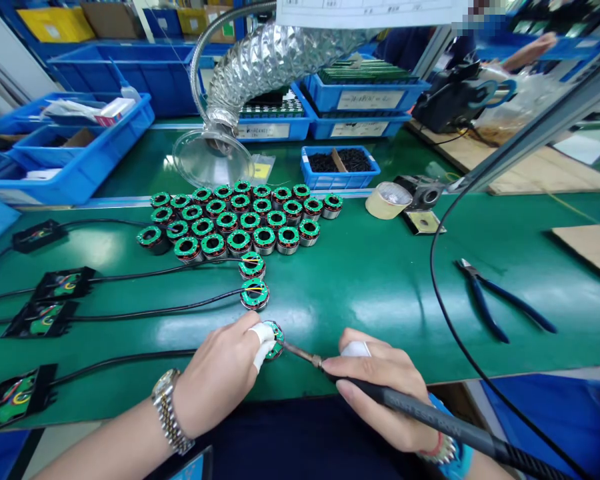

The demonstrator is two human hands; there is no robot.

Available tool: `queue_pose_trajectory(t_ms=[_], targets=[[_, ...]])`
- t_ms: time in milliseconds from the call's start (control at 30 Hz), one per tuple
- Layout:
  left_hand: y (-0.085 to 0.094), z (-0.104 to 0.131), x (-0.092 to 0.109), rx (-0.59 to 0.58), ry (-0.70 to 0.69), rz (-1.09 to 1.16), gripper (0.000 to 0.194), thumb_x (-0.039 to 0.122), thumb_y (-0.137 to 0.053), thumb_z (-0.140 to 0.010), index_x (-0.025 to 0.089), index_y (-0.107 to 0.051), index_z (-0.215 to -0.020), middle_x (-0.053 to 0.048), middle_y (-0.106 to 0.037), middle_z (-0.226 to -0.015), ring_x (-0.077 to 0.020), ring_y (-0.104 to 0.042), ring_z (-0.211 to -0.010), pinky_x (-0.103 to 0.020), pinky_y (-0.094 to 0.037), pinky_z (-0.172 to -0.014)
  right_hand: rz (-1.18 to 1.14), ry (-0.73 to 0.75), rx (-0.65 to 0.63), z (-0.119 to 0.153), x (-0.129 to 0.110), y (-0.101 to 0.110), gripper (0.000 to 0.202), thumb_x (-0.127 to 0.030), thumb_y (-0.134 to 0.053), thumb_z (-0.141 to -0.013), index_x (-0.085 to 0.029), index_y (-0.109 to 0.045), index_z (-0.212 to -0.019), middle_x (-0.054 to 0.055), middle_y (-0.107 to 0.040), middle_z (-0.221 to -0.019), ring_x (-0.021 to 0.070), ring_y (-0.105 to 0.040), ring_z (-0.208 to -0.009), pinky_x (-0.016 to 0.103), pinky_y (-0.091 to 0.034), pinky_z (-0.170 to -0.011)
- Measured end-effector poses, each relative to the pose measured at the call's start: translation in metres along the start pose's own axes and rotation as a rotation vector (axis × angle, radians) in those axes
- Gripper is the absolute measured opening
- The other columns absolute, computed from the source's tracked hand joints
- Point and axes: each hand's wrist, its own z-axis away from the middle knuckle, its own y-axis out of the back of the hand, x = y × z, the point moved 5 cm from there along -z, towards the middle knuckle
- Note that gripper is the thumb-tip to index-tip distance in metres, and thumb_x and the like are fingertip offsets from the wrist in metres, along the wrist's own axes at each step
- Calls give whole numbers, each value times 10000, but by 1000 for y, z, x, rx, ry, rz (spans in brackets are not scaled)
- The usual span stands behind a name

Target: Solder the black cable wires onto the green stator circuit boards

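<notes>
Near the front edge of the green bench [360, 287], the left hand [225, 360] pins a green-topped, copper-wound ring [275, 351]; the right hand [387, 383] grips a black, pen-shaped soldering iron [425, 417], tip at it. Two rings behind [255, 303] look wired; farther rows [250, 227] seem mostly uncabled.

Electronics assembly workshop: soldering iron [423, 415], foil duct [260, 67], parts bins [341, 180].
</notes>
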Motion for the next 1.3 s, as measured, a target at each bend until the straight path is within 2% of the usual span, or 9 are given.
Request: queue_pose_trajectory(t_ms=[367, 700, 800, 900, 1000, 1067, 1167, 1233, 1300], targets=[[-3, -1, -2, -13, 8, 9, 212, 173, -401, -903, 189, -611, -933, -31, -574, -837, -179, -584, -722, -288, -442, -651, -13, 34, -14, -2, -2, 1, 307, -33, -513, -725, -139, -662, -971, 37, -549, -558, 144, -464, -552, 280, -394, -500], [-3, -1, -1, -14, 6, -4, 210, 194, -391, -913, 196, -601, -910, -28, -573, -831, -186, -582, -702, -297, -427, -640, 30, 20, 31, -3, -9, 17, 311, -43, -517, -723, -155, -668, -971, 35, -573, -588, 152, -524, -570, 283, -447, -505], [-2, 0, -2, 16, -20, -11, 225, 212, -377, -919, 194, -594, -861, -28, -566, -804, -183, -582, -675, -294, -422, -619, 110, -1, 51, -3, -5, 29, 295, -56, -521, -739, -170, -671, -966, 36, -590, -605, 152, -538, -565, 284, -454, -506], [-4, 2, -4, 79, -63, -27, 254, 206, -347, -924, 190, -584, -832, -29, -558, -769, -177, -579, -636, -287, -425, -588, 294, -115, 174, -3, 16, 62, 205, -128, -560, -775, -196, -666, -937, 38, -634, -694, 155, -581, -612, 285, -480, -552], [-7, 5, -7, 199, -136, -26, 245, 221, -351, -931, 190, -584, -863, -27, -564, -759, -162, -573, -612, -269, -438, -569, 553, -287, 447, -5, 53, 117, 121, -261, -629, -764, -208, -650, -871, 24, -666, -757, 159, -612, -648, 279, -500, -602], [-8, 6, -8, 291, -192, 2, 210, 242, -382, -931, 197, -585, -900, -22, -576, -769, -147, -573, -620, -249, -452, -578, 610, -344, 581, -13, 81, 150, 153, -324, -637, -748, -204, -651, -840, 22, -677, -745, 173, -627, -668, 300, -514, -653], [-2, 8, -8, 412, -270, 71, 160, 240, -441, -913, 213, -594, -949, -24, -607, -830, -134, -594, -695, -217, -481, -638, 614, -335, 632, -34, 121, 178, 243, -367, -587, -768, -192, -659, -922, 71, -697, -954, 219, -642, -882, 368, -492, -838], [5, 9, -8, 465, -304, 131, 172, 220, -475, -889, 230, -601, -1006, -33, -622, -900, -131, -610, -773, -197, -494, -689, 594, -340, 624, -47, 143, 185, 298, -373, -566, -776, -185, -658, -987, 92, -680, -1055, 240, -619, -984, 405, -448, -922], [13, 12, -12, 497, -274, 199, 199, 193, -484, -861, 253, -618, -996, -35, -625, -956, -135, -614, -834, -192, -498, -720, 552, -359, 585, -56, 161, 184, 304, -370, -610, -739, -190, -672, -976, 84, -688, -1050, 243, -619, -996, 401, -442, -938]])
